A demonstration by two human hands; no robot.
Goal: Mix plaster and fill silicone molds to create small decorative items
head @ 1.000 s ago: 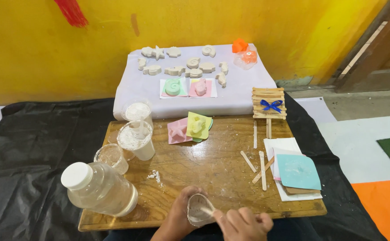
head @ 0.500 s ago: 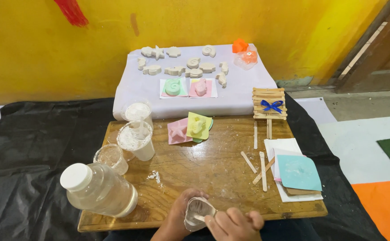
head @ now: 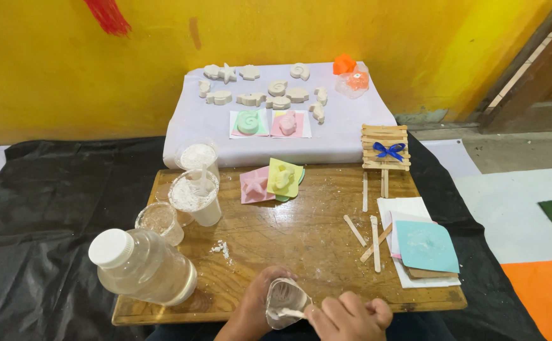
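The wall (head: pixel 351 31) is yellow with a red smear, the worktop (head: pixel 307 227) brown wood dusted with white, lying on black sheeting (head: pixel 48 208). Off-white casts (head: pixel 250 98) sit on a pale lilac cloth (head: pixel 339 139), by an orange mould (head: pixel 344 63) and a blue bow (head: pixel 389 150). The cup (head: pixel 285 303) is clear, smeared white inside; paper squares (head: pixel 426 246) show turquoise, pink and yellow-green.

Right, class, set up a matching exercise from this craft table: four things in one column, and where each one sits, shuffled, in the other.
Things:
1. small plastic cup
2. capped clear jar
3. blue ribbon bow
4. orange block

Places:
A. far end of the white cloth
B. on the stack of craft sticks
C. in the left hand
D. near left corner of the wooden board

Pairs: 1-C, 2-D, 3-B, 4-A
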